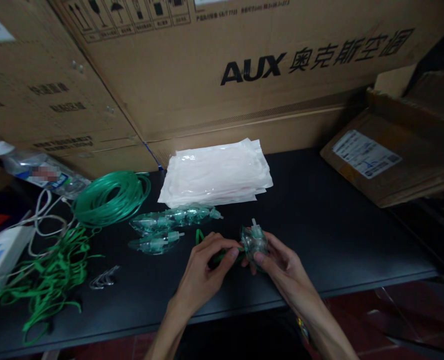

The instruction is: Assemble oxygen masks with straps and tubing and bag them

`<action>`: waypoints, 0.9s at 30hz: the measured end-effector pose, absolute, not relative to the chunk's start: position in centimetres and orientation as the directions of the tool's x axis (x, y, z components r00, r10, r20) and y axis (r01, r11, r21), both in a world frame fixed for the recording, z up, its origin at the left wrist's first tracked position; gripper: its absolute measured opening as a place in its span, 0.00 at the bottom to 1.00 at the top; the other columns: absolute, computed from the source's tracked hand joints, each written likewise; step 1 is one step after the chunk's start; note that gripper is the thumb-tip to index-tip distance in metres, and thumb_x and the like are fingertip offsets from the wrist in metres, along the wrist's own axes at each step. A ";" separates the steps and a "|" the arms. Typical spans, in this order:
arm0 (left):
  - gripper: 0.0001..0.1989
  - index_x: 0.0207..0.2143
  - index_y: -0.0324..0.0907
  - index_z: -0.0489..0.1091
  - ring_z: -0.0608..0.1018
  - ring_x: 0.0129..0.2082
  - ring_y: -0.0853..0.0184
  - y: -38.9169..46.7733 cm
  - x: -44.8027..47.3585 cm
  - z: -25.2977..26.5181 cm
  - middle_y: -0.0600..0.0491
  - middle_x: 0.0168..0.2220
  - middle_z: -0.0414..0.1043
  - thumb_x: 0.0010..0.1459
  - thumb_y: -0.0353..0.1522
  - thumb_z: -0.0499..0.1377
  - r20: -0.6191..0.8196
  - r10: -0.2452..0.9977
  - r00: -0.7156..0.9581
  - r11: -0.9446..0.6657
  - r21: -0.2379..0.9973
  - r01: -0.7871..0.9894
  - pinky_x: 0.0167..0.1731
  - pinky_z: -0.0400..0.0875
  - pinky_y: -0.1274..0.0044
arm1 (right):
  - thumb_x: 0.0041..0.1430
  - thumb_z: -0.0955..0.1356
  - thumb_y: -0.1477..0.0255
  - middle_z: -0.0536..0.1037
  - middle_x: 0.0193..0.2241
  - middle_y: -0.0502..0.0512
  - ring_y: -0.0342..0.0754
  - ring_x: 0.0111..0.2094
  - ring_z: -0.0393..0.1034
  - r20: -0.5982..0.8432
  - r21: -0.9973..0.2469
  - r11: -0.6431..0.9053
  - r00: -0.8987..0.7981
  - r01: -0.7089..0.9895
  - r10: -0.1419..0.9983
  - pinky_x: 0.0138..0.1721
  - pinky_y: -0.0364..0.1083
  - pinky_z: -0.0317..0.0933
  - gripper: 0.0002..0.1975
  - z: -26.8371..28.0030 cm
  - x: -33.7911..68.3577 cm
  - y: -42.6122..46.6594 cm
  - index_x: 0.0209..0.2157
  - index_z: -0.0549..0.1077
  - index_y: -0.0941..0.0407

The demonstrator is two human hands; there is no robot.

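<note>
In my right hand (278, 260) is a clear green oxygen mask (254, 242), its short pale connector pointing up and away from me. My left hand (212, 262) pinches a green elastic strap (219, 258) close against the mask's left side. Part of the strap loops up behind the left fingers, and the rest is hidden by them. Beyond the left hand lie more clear green masks, a nested row (177, 217) and a smaller group (156, 243) in front of it.
Left of the hands are a tangle of green straps (57, 272), small clear metal-like strips (105, 278), coiled green tubing (111, 197) and a plastic bottle (38, 165). White packets (218, 172) are stacked behind. An open carton (405, 140) stands right; large boxes (244, 110) back the black table (338, 240).
</note>
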State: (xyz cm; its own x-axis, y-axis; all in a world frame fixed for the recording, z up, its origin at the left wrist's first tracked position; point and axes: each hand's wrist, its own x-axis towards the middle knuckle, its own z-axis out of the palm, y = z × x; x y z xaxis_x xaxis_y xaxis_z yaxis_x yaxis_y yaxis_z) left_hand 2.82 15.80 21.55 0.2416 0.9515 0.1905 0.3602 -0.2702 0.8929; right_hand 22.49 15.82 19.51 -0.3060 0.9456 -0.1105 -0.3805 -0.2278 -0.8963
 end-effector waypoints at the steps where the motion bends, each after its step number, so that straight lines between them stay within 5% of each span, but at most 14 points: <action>1: 0.07 0.40 0.44 0.77 0.73 0.35 0.68 15.8 2.8 21.6 0.56 0.34 0.75 0.69 0.30 0.58 0.194 0.949 0.249 -0.277 0.891 0.360 0.40 0.64 0.76 | 0.64 0.74 0.67 0.81 0.41 0.52 0.45 0.38 0.75 -0.113 -0.899 -0.228 -0.305 -0.374 0.946 0.35 0.41 0.67 0.17 19.5 22.5 15.8 0.53 0.76 0.47; 27: 0.07 0.41 0.43 0.78 0.74 0.34 0.67 15.6 2.8 21.4 0.54 0.32 0.75 0.69 0.31 0.59 0.248 0.933 0.260 -0.334 0.864 0.376 0.40 0.65 0.74 | 0.62 0.75 0.69 0.83 0.43 0.48 0.39 0.37 0.77 -0.099 -0.934 -0.181 -0.265 -0.308 0.959 0.38 0.35 0.71 0.18 19.9 22.0 15.5 0.53 0.76 0.46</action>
State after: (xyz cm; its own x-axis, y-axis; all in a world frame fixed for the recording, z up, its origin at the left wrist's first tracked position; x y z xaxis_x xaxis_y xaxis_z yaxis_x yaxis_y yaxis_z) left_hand 2.78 15.59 21.42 0.2600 0.9332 0.2479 0.3764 -0.3344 0.8640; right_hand 22.04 15.47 19.92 -0.2648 0.9592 -0.0991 -0.3078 -0.1814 -0.9340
